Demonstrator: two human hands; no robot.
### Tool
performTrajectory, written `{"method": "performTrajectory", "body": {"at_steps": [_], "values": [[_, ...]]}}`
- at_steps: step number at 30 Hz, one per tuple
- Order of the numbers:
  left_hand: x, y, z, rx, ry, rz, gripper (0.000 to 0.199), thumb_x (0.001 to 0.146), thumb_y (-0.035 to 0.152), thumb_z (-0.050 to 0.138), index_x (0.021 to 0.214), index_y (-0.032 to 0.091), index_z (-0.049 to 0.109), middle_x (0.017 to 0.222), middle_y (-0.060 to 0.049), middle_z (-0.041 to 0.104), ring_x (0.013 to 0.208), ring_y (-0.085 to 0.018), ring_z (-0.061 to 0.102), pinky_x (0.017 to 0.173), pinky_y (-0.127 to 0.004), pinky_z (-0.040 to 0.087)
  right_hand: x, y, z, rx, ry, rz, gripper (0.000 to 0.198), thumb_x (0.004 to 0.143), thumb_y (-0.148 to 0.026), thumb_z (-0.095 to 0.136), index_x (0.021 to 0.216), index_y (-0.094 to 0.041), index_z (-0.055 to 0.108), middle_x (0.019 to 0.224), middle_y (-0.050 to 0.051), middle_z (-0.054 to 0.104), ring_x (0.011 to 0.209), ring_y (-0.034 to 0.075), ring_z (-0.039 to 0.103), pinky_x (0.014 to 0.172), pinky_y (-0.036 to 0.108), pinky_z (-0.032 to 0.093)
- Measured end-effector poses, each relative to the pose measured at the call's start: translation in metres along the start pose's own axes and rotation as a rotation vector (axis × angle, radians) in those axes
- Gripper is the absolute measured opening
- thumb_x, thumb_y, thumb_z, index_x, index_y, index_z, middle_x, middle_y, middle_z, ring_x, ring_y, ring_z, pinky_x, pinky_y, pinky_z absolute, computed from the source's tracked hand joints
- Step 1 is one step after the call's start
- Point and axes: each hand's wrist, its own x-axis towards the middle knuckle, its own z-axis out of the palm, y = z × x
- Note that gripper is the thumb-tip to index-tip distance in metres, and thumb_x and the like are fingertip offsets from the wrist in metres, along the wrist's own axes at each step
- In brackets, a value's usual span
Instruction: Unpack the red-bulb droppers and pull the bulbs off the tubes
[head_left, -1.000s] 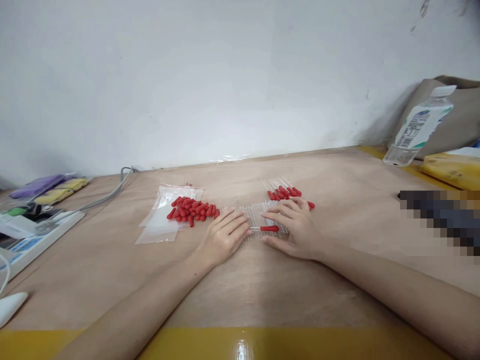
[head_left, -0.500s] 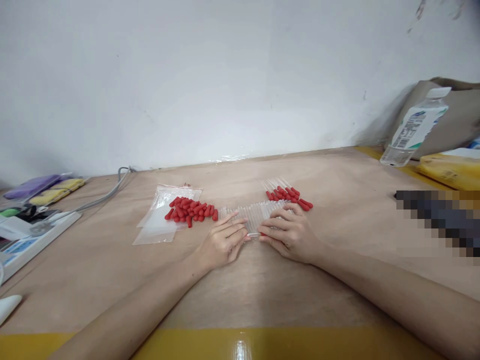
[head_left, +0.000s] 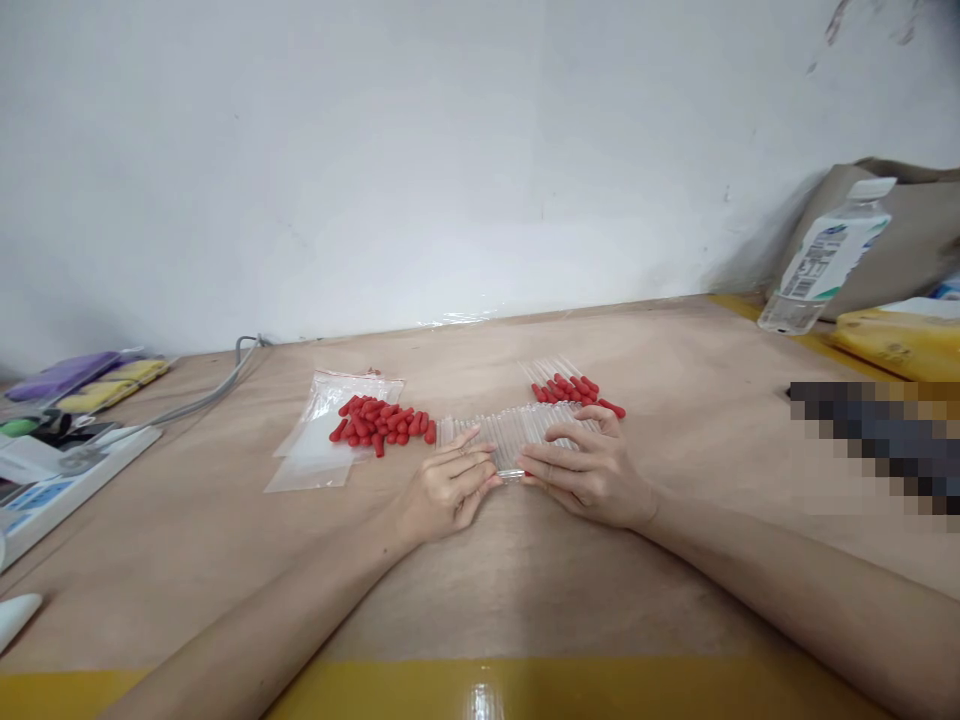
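Low in front of me, a single clear glass tube (head_left: 510, 474) lies crosswise between my two hands. My left hand (head_left: 448, 492) pinches its left end between thumb and fingers. At its right end my right hand (head_left: 589, 470) is closed on a small red rubber bulb (head_left: 528, 473), mostly hidden by the fingers. Whether the tube sits inside the bulb I cannot tell. Just behind the hands lies a row of clear tubes (head_left: 502, 432) side by side. To the left, a heap of red rubber bulbs (head_left: 375, 418) rests partly on clear plastic bags (head_left: 307, 472).
Several tubes with red bulbs on them (head_left: 574, 386) lie behind the row. A power strip (head_left: 82, 490) with a grey cable stands left, near purple and yellow packets (head_left: 112, 385). A plastic bottle (head_left: 829, 255) and a yellow packet (head_left: 900, 340) stand right.
My right hand has shifted slightly right and its upper fingers have lifted and bent a little. The left hand keeps its pinch on the tube.
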Motion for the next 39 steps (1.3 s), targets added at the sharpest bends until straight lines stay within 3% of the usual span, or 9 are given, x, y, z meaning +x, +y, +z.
{"method": "performTrajectory", "body": {"at_steps": [4,8,12,15,21,29,39], "values": [[0.0,0.001,0.0,0.011,-0.008,0.001,0.007,0.081,0.011,0.054,0.086,0.013,0.058,0.082,-0.005,0.067,0.092,-0.016,0.063,0.101,-0.045,0.039,-0.001,0.001,0.0,0.014,-0.004,0.01,0.012,0.079,-0.023,0.06,0.09,-0.028,0.064,0.085,-0.007,0.07,0.078,0.012,0.055,0.084,0.037,0.029],[0.004,0.003,-0.002,0.07,-0.007,0.026,0.006,0.08,0.011,0.055,0.085,0.012,0.058,0.082,-0.005,0.067,0.094,-0.017,0.062,0.101,-0.045,0.039,-0.002,-0.002,0.0,0.075,-0.061,0.102,0.009,0.08,-0.024,0.059,0.088,-0.026,0.064,0.084,-0.006,0.069,0.08,0.012,0.054,0.084,0.036,0.028],[0.007,0.004,-0.004,0.108,-0.013,0.025,0.005,0.081,0.012,0.054,0.085,0.012,0.058,0.082,-0.004,0.068,0.094,-0.017,0.063,0.101,-0.045,0.039,0.0,-0.006,0.001,0.123,-0.133,0.201,0.018,0.079,-0.037,0.059,0.089,-0.023,0.064,0.085,-0.002,0.068,0.082,0.015,0.054,0.084,0.037,0.026],[0.007,0.004,-0.004,0.121,-0.014,0.048,0.005,0.081,0.013,0.054,0.084,0.012,0.058,0.082,-0.005,0.068,0.093,-0.017,0.063,0.101,-0.044,0.04,0.002,-0.008,0.002,0.143,-0.154,0.225,0.014,0.082,-0.033,0.056,0.084,-0.023,0.065,0.078,-0.002,0.068,0.077,0.013,0.053,0.081,0.036,0.025],[0.006,0.004,-0.003,0.087,-0.053,0.054,0.005,0.081,0.012,0.054,0.084,0.011,0.059,0.083,-0.007,0.068,0.091,-0.016,0.063,0.101,-0.044,0.04,0.0,-0.004,0.002,0.19,-0.187,0.199,0.012,0.082,-0.031,0.056,0.083,-0.024,0.066,0.073,-0.004,0.068,0.077,0.013,0.052,0.082,0.036,0.022],[0.002,0.001,-0.001,0.036,-0.019,0.034,0.005,0.08,0.01,0.054,0.082,0.011,0.059,0.079,-0.006,0.068,0.089,-0.017,0.064,0.1,-0.046,0.041,-0.004,-0.001,0.002,0.125,-0.119,0.15,0.011,0.082,-0.03,0.057,0.089,-0.027,0.065,0.078,-0.005,0.069,0.075,0.013,0.053,0.084,0.037,0.024],[0.002,0.003,-0.004,0.005,-0.026,0.002,0.009,0.082,0.012,0.05,0.085,0.013,0.059,0.079,-0.005,0.068,0.089,-0.016,0.064,0.099,-0.046,0.042,-0.004,0.005,-0.004,-0.039,-0.038,-0.023,0.01,0.081,-0.023,0.06,0.09,-0.025,0.062,0.078,-0.008,0.069,0.076,0.011,0.055,0.079,0.036,0.03]]}}
